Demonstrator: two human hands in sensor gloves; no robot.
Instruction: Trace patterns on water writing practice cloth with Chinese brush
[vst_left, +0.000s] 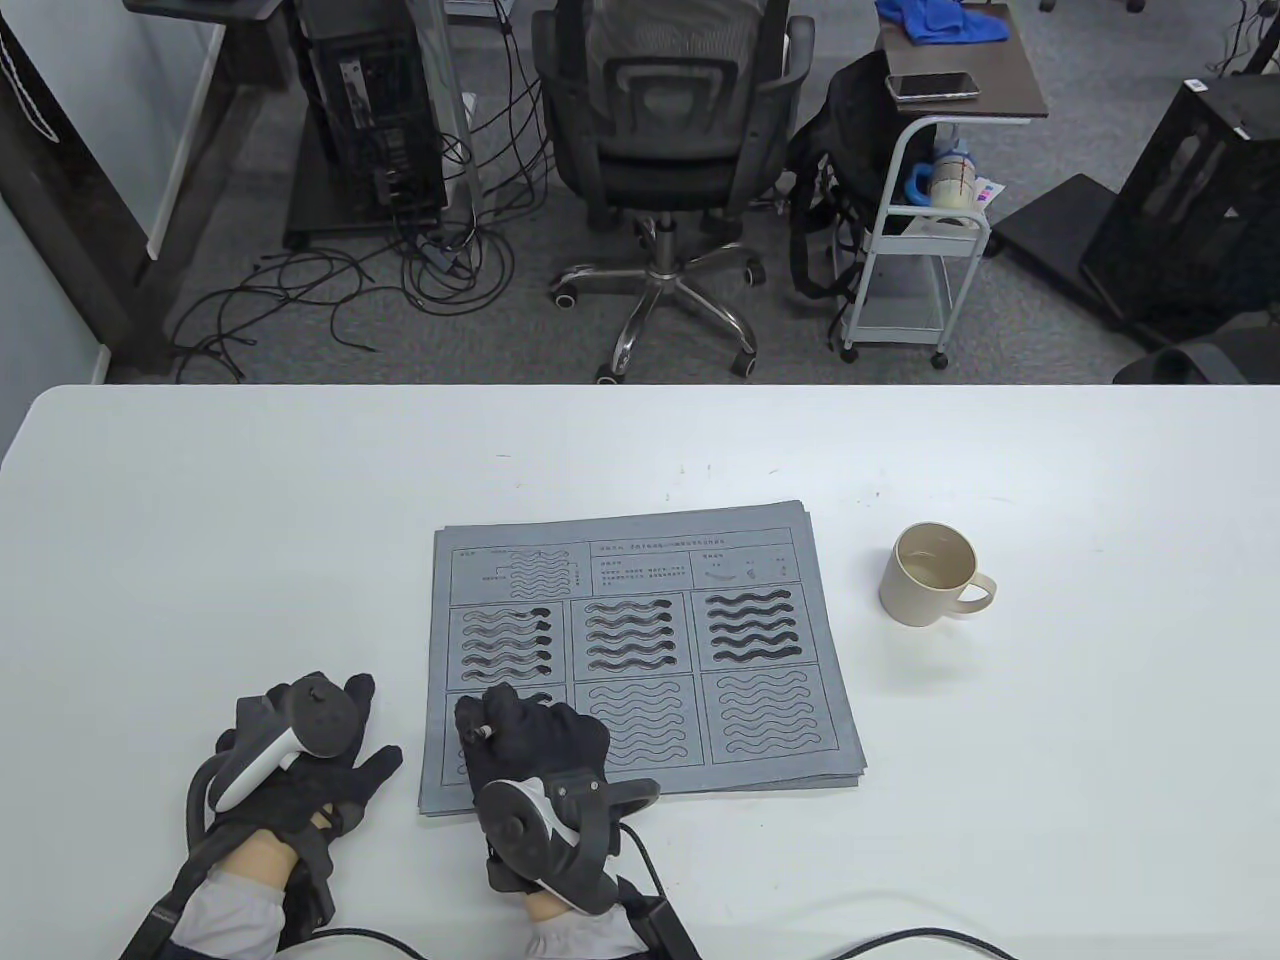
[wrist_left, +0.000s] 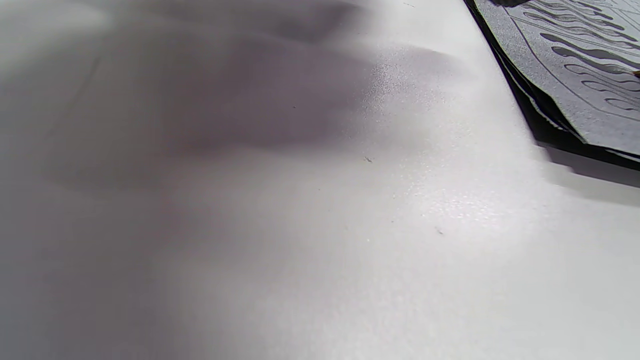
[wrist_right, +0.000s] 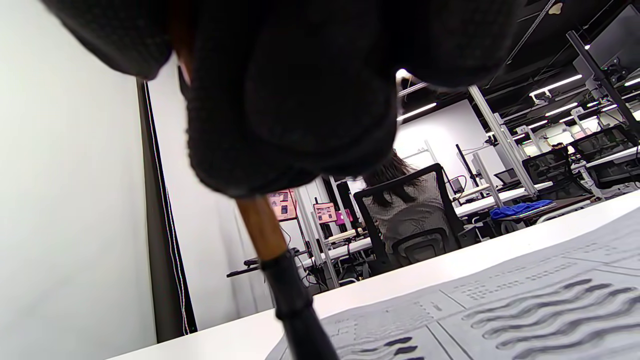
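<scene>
Fingers (wrist_right: 300, 90) of right hand (vst_left: 535, 745): curled tight round brush (wrist_right: 280, 270), shaft pinched btwn gloved tips; wooden shaft and black ferrule seen emerging below them in right wrist view. Butt end of brush noted poking out at top of fist in table view.

Left hand (vst_left: 300, 760): laid palm-down on table (vst_left: 200, 520), fingers loosely spread, nothing held; placed just left of cloth, not touching it as far as can be told.

Cloth (vst_left: 640, 660): grey, printed w/ six wave panels, lying directly under and ahead of right-hand fingers. Top three panels darkened (wet); bottom-left panel partly darkened at its upper lines; bottom-mid and bottom-right panels outline only.

Cup (vst_left: 935, 575): beige, well apart to right of fingers, beyond cloth edge.

Step in hand (judged): tracing of bottom-left panel, approx. halfway thru sheet. Next move calls for tip to be drawn along next wave outline w/ steady pressure, inside printed lines; re-dip in cup prob. needed once strokes go pale.

Hidden / unclear: brush tip and its contact w/ cloth covered by fist in table view, cut off at bottom edge in wrist view. Cup contents not determinable. Left wrist view: table and cloth corner only, no fingers visible.
</scene>
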